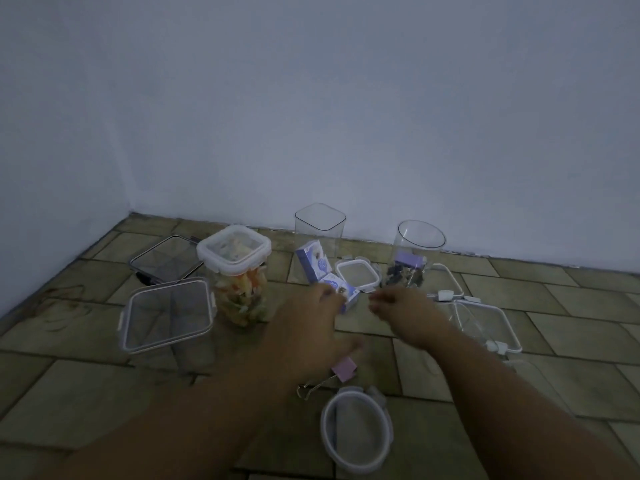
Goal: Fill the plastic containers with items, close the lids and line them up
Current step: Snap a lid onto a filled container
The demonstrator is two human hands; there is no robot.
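Observation:
My left hand (pixel 308 327) reaches forward with its fingers spread, and the fingertips touch a small purple box (pixel 348 288) lying on the floor. A second purple box (pixel 312 261) stands just behind it. To the right, my right hand (pixel 398 311) hovers with loosely curled fingers and holds nothing. A tall container (pixel 241 292) full of colourful pieces stands on the left with its white lid (pixel 233 249) closed. At the back, a round open container (pixel 415 251) holds binder clips. A tall square container (pixel 320 225) stands open and empty by the wall.
A clear lidded square container (pixel 168 313) stands at the left, with a dark-rimmed one (pixel 166 259) behind it. Loose lids lie about: a small square lid (pixel 356 276), a large lid (pixel 485 323), a round lid (pixel 356 431). A purple binder clip (pixel 343 370) lies under my left hand.

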